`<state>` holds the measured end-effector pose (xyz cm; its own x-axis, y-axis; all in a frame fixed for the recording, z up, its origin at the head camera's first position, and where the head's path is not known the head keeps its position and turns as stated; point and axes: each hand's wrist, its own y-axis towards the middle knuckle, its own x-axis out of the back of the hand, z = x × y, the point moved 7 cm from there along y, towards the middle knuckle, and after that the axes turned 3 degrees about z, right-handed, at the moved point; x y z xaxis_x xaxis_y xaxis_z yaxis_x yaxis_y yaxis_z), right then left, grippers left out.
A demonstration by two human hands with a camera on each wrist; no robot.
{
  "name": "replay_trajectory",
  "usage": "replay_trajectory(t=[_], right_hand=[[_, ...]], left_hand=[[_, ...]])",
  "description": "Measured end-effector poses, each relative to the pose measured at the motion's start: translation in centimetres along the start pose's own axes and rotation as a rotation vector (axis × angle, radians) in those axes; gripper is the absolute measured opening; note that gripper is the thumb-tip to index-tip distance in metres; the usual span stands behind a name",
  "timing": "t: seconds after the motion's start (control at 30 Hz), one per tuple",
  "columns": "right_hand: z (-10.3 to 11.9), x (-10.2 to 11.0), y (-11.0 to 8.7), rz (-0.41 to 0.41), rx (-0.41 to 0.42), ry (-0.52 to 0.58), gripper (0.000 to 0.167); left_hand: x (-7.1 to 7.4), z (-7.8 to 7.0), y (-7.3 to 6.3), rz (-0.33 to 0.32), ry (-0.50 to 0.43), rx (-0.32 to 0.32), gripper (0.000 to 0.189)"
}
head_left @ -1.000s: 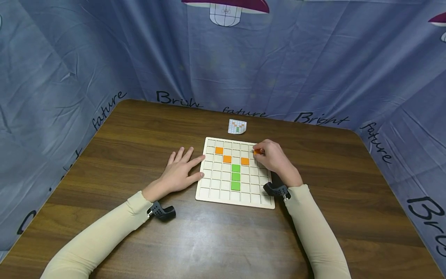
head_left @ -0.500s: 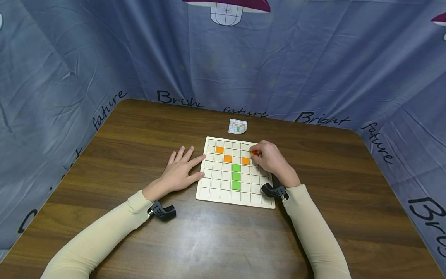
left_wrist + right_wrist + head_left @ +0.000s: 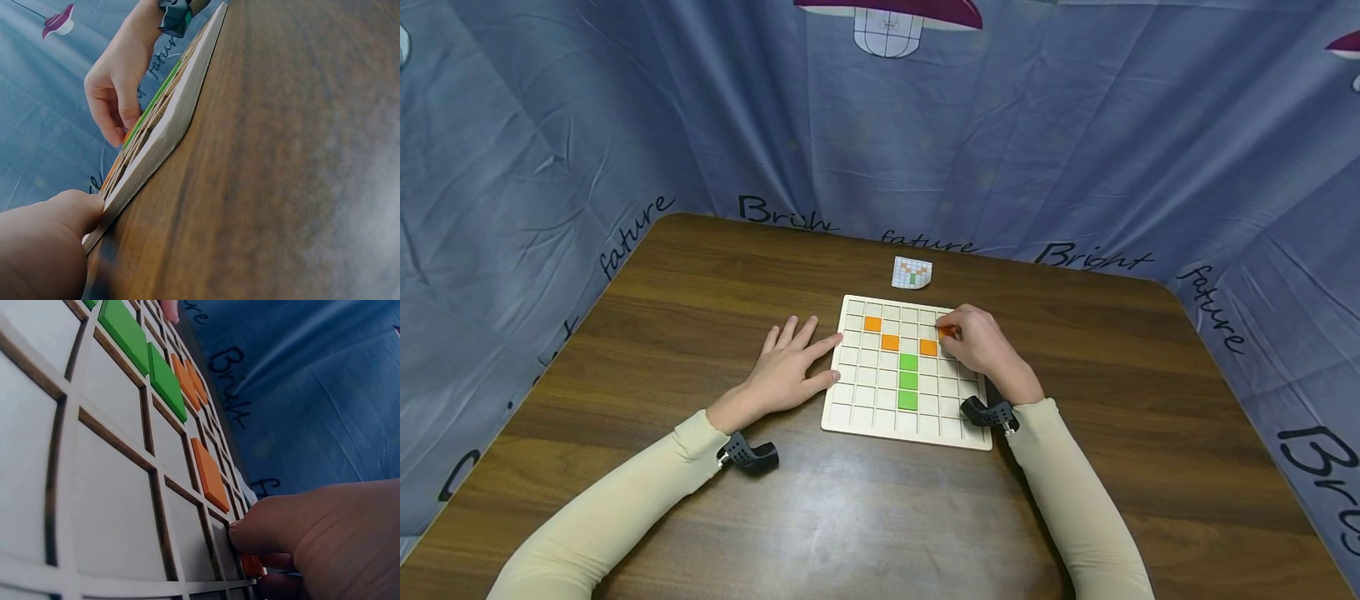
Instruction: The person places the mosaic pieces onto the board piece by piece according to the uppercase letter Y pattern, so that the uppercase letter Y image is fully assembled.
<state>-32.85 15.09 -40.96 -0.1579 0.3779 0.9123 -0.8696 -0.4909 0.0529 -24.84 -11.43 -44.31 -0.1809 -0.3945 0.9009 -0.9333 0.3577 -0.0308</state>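
A white grid board lies on the table. In its cells sit several square tiles: a column of green tiles and orange tiles that slant outward above it. My right hand pinches one more orange tile between thumb and fingers, low over a cell near the board's upper right; the fingers partly hide that tile. My left hand lies spread on the table, its thumb and index fingertip touching the board's left edge. In the left wrist view, the thumb meets the board's side.
A small paper card printed with a coloured grid pattern lies behind the board. The wooden table extends around it, with a blue printed curtain behind and at the sides. Each wrist wears a black camera mount.
My right hand, holding the orange tile, has shifted slightly left and toward me, over the upper-right cells. The left hand and the board have stayed in place.
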Motion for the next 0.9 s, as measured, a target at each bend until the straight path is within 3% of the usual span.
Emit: replay_trajectory(t=[0.9], right_hand=[[-0.2, 0.07, 0.11, -0.013, -0.025, 0.007, 0.032]], left_hand=[[0.04, 0.08, 0.11, -0.002, 0.007, 0.003, 0.063]])
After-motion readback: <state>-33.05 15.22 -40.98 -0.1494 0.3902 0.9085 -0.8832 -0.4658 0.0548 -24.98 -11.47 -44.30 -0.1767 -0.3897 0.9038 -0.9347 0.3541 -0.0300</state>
